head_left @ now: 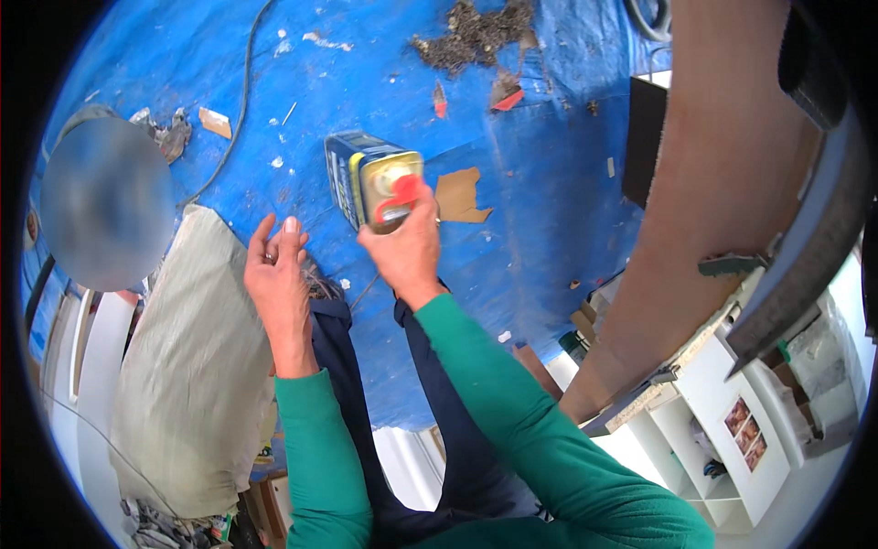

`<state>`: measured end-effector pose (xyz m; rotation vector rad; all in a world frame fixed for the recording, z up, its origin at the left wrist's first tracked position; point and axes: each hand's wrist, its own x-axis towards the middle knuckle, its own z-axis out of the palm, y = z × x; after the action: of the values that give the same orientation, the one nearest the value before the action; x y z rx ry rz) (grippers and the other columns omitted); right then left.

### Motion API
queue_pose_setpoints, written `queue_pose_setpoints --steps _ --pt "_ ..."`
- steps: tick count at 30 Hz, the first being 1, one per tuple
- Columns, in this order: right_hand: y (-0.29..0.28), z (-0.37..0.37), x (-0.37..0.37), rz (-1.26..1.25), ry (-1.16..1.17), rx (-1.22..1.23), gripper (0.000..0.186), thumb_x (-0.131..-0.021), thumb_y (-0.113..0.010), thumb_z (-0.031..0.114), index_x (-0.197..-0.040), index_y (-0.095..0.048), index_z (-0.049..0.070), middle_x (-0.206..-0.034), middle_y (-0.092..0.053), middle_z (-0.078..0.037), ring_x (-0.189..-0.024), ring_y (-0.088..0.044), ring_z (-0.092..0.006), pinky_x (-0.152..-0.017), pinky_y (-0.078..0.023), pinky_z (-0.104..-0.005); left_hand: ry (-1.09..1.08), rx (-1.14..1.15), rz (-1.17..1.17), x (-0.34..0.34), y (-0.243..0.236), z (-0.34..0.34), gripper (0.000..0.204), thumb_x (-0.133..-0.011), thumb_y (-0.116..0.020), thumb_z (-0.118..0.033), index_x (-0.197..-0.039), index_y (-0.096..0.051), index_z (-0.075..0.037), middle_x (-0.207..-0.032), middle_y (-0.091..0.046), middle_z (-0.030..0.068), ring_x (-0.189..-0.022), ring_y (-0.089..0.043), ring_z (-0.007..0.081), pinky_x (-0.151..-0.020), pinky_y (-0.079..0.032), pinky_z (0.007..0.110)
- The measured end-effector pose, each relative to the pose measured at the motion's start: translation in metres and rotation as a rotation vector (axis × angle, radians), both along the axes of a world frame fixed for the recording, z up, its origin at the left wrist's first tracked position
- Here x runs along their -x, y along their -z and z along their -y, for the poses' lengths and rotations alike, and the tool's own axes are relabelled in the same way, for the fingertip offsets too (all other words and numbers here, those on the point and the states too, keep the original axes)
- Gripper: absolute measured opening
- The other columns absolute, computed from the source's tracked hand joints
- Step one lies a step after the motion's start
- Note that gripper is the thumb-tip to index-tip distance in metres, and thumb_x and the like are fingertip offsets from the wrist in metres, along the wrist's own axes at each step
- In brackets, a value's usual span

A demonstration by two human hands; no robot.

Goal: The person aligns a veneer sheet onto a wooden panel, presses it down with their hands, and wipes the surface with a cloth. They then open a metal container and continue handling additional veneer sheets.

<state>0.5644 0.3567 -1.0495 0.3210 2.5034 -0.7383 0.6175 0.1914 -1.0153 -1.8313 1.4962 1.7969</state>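
A rectangular metal can (343, 178) with dark blue sides, a yellow rim and a red part on its top is tilted so that its top faces me. My right hand (407, 247) grips it at the top near the red part. Motion blurs the can's top, and I cannot tell whether the red part is a cap or a handle. Left of the can, my left hand (279, 279) hovers with nothing in it, its fingers loosely bent and apart. Below them is a blue plastic sheet (540, 238) covering the floor.
A torn piece of brown cardboard (464, 195) lies right of the can. Debris (471, 37) is heaped at the far side. A dark cable (245, 101) runs at left, near a pale wrapped bundle (197, 366). A large curved brown panel (700, 165) rises at right, beside white shelving (672, 448).
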Motion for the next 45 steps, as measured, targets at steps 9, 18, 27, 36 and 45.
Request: queue_pose_setpoints --steps 9,18,27,36,45 --pt "-0.005 -0.119 0.083 -0.178 0.639 0.266 0.065 -0.08 -0.087 0.006 -0.137 -0.059 -0.008 -0.123 -0.074 -0.017 -0.105 -0.074 -0.0243 -0.096 -0.061 -0.0378 -0.008 -0.118 -0.065 -0.015 -0.002 -0.007 0.064 -0.107 -0.078 -0.031 -0.153 -0.057 0.008 -0.123 -0.076 0.0154 -0.112 -0.075 0.0213 -0.099 -0.059 0.035" --pt "0.071 -0.307 0.159 -0.297 0.858 0.158 0.066 -0.081 -0.088 0.021 -0.137 -0.068 -0.007 -0.133 -0.075 -0.018 -0.113 -0.074 -0.0259 -0.099 -0.059 -0.0412 0.021 -0.156 -0.117 -0.025 0.0 -0.001 0.061 -0.11 -0.073 -0.032 -0.153 -0.056 0.007 -0.133 -0.073 0.0222 -0.118 -0.074 0.0266 -0.102 -0.059 0.038" --pt "0.049 -0.278 0.143 -0.079 0.761 -0.325 0.097 -0.09 -0.083 0.064 -0.147 -0.061 -0.012 -0.143 -0.071 -0.022 -0.126 -0.07 -0.0335 -0.106 -0.055 -0.0444 0.112 -0.099 -0.197 -0.023 0.0 -0.021 0.057 -0.107 -0.076 -0.023 -0.151 -0.058 0.006 -0.121 -0.073 0.0128 -0.106 -0.072 0.021 -0.097 -0.057 0.035" --pt "-0.087 -0.088 -0.069 0.21 0.219 0.036 0.088 -0.092 -0.079 0.046 -0.156 -0.051 -0.008 -0.147 -0.064 -0.035 -0.139 -0.06 -0.0507 -0.119 -0.048 -0.0514 0.561 0.191 -0.054 -0.191 -0.14 -0.029 0.021 -0.094 -0.083 -0.003 -0.094 -0.062 -0.003 -0.088 -0.069 0.0075 -0.078 -0.063 0.0178 -0.077 -0.054 0.036" --pt "-0.359 -0.084 -0.188 0.398 -0.375 0.395 0.052 -0.101 -0.072 0.037 -0.14 -0.071 0.002 -0.128 -0.076 -0.025 -0.122 -0.071 -0.0463 -0.108 -0.054 -0.0555 0.949 0.368 0.012 -0.202 -0.353 0.008 0.035 -0.102 -0.076 -0.032 -0.101 -0.081 0.003 -0.09 -0.08 0.0198 -0.085 -0.077 0.0351 -0.083 -0.058 0.048"
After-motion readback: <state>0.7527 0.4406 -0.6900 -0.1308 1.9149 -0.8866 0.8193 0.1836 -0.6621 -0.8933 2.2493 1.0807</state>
